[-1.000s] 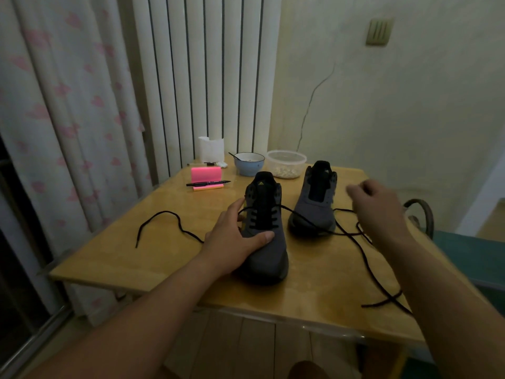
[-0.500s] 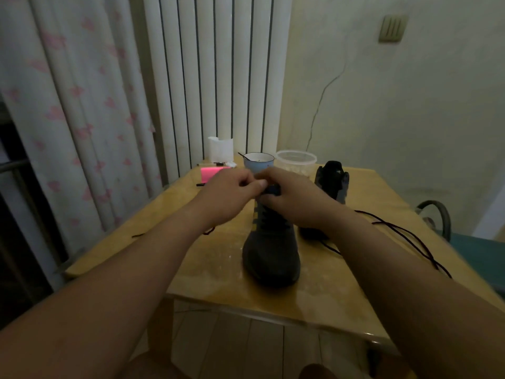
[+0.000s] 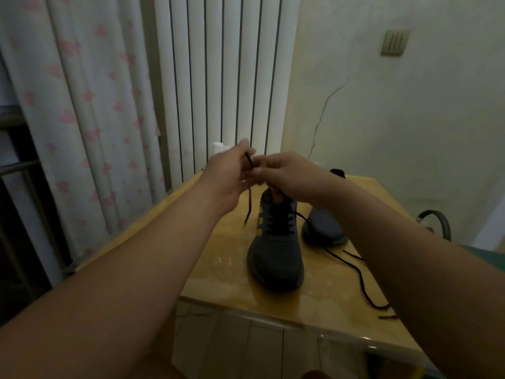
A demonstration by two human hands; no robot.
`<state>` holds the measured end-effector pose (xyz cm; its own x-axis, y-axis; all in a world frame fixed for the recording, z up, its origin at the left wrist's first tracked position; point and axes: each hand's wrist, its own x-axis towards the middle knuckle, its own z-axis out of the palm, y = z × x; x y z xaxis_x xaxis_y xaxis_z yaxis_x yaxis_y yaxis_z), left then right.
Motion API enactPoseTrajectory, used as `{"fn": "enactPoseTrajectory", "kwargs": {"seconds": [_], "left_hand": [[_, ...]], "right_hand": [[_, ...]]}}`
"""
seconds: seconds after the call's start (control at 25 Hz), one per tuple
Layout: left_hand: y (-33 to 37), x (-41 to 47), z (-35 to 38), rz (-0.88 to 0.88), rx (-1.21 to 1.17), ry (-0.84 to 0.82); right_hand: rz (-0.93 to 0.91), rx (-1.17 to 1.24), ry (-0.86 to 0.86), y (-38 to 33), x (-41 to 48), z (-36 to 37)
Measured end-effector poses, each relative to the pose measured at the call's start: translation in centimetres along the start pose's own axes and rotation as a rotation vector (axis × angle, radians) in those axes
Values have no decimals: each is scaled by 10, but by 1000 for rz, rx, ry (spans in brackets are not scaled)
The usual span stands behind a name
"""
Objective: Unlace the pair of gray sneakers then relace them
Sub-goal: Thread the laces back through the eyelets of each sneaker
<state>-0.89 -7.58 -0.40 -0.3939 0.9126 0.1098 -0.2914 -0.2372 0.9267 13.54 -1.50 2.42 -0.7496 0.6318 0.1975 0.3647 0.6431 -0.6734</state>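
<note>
Far sneaker (image 3: 325, 225) half behind right forearm (image 3: 352, 203), loose lace (image 3: 360, 277) end hidden, fingers (image 3: 240, 150) blurred.

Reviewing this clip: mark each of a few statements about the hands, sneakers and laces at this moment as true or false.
1. The left hand and right hand pinch a black lace above the near sneaker. True.
2. The near sneaker lies on its side. False: it stands upright on its sole.
3. A loose lace lies on the table, right of the near sneaker. True.
4. The far sneaker sits on the floor. False: it is on the table.
</note>
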Motion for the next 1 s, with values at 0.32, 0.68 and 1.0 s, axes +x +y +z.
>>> {"fn": "enactPoseTrajectory", "kwargs": {"seconds": [0.32,0.68,1.0], "left_hand": [[-11,5,6,138,662,-172],[-56,-11,-39,30,1241,-372],[-66,32,-29,238,1020,-127]], "right_hand": [[294,686,-5,39,6,12],[403,829,403,55,11,-9],[249,61,207,68,-18,18]]}}
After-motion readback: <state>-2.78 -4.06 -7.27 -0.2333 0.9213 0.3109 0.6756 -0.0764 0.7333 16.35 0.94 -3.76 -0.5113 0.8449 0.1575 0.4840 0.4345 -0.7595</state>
